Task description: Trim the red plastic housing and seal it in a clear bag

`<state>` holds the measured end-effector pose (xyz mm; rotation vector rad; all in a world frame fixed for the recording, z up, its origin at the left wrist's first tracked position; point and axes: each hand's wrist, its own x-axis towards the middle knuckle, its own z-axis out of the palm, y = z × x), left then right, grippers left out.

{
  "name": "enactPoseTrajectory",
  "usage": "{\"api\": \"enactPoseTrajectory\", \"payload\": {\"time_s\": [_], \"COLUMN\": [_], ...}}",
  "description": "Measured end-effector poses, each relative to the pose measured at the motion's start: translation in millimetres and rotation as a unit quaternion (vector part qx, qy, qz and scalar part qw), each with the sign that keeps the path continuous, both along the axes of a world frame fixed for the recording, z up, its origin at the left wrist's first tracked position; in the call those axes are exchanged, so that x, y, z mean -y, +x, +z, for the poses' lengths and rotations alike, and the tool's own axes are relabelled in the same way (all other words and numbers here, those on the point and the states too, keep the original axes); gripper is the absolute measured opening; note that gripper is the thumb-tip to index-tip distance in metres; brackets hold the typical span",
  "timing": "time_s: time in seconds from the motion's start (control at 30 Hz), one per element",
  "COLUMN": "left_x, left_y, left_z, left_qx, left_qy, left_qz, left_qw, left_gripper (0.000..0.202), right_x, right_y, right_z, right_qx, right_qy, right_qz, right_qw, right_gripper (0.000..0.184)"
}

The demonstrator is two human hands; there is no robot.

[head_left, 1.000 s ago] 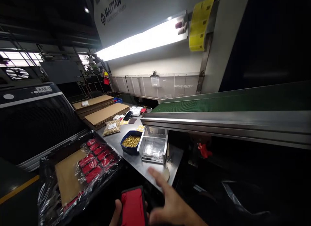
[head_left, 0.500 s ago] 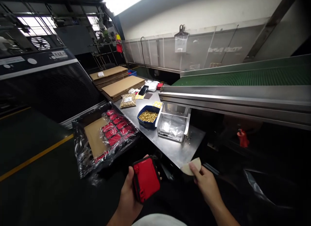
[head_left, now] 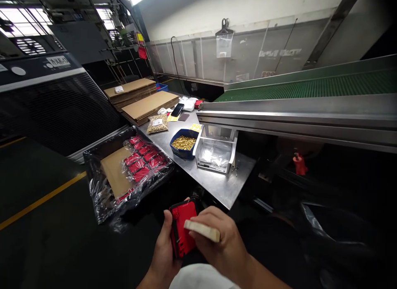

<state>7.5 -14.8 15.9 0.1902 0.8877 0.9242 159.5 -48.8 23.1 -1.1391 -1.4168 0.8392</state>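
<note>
In the head view my left hand (head_left: 163, 248) grips a flat red case (head_left: 187, 211) with black edges, its thumb along the left side. My right hand (head_left: 228, 241) holds a thick cream-coloured pad (head_left: 203, 230) edge-on over the case's red face. Whether the pad touches that face I cannot tell. Part of the case is hidden behind the pad and the right fingers. Left of the hands, a black plastic-lined crate (head_left: 93, 198) holds several similar red cases (head_left: 141, 162) under clear film and a brown cardboard sheet (head_left: 116, 173).
On the metal table (head_left: 214, 187) stand a blue bin (head_left: 182, 155) of small brass-coloured parts and a clear bin (head_left: 214, 167) with plastic bags. Farther back lie a bag of brass parts (head_left: 157, 124), a phone (head_left: 177, 110) and cardboard stacks (head_left: 151, 104). A green conveyor (head_left: 294, 88) slopes along the right.
My right hand has moved left with the pad, from beside the table corner to over the red case. The left hand still holds the case. The camera view has shifted slightly.
</note>
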Motion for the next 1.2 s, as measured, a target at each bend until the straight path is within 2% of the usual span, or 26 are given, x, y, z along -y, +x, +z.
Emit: {"api": "enactPoseTrajectory", "payload": {"time_s": [0.1, 0.27, 0.43, 0.6, 0.67, 0.73, 0.77, 0.83, 0.93, 1.07, 1.17, 1.2], "left_x": [4.0, 8.1, 6.3, 2.5, 1.6, 0.7, 0.2, -0.9, -1.4, -0.2, -0.7, -1.4], "left_y": [-3.3, -7.3, -4.4, -2.7, -2.4, -1.6, -1.0, 0.3, 1.5, 1.2, -0.3, -1.1], "left_z": [-7.1, -16.8, -15.2, -11.9, -8.8, -5.1, -3.6, -2.4, -5.4, -11.7, -11.9, -10.9], "left_qx": [0.009, -0.006, -0.009, -0.048, -0.031, 0.009, 0.030, 0.056, 0.081, 0.086, 0.087, 0.094], "left_qy": [-0.008, -0.026, -0.019, -0.023, -0.015, -0.007, -0.006, -0.015, -0.024, -0.034, -0.059, -0.061], "left_qz": [-0.007, -0.021, -0.041, -0.019, -0.009, -0.010, -0.015, -0.026, -0.038, -0.064, -0.089, -0.094], "left_qw": [1.000, 0.999, 0.999, 0.998, 0.999, 1.000, 0.999, 0.998, 0.996, 0.994, 0.990, 0.989], "left_gripper": [0.060, 0.061, 0.056, 0.047, 0.046, 0.048, 0.050, 0.051, 0.053, 0.051, 0.054, 0.055], "right_x": [0.3, 1.4, 0.0, -8.7, -12.8, -13.9, -12.9, -8.6, -2.0, -1.7, -3.5, -4.6], "right_y": [-1.8, -0.4, -3.6, -1.8, 5.9, 13.8, 16.5, 18.0, 12.4, 2.9, 2.9, 5.8], "right_z": [-0.3, -1.1, 0.6, -3.8, -6.4, -7.3, -6.7, -3.5, 3.3, 7.4, 4.4, 1.7], "right_qx": [0.026, 0.018, 0.048, 0.073, 0.072, 0.042, 0.019, -0.008, 0.024, 0.061, 0.044, 0.025], "right_qy": [0.008, 0.002, 0.028, 0.032, 0.024, 0.006, -0.006, -0.019, 0.009, 0.035, 0.035, 0.024], "right_qz": [-0.014, 0.013, 0.020, 0.009, -0.035, -0.098, -0.109, -0.077, 0.005, -0.007, 0.015, -0.007], "right_qw": [1.000, 1.000, 0.998, 0.997, 0.996, 0.994, 0.994, 0.997, 1.000, 0.997, 0.998, 0.999], "right_gripper": [0.014, 0.014, 0.013, 0.012, 0.011, 0.010, 0.010, 0.008, 0.010, 0.011, 0.010, 0.011]}}
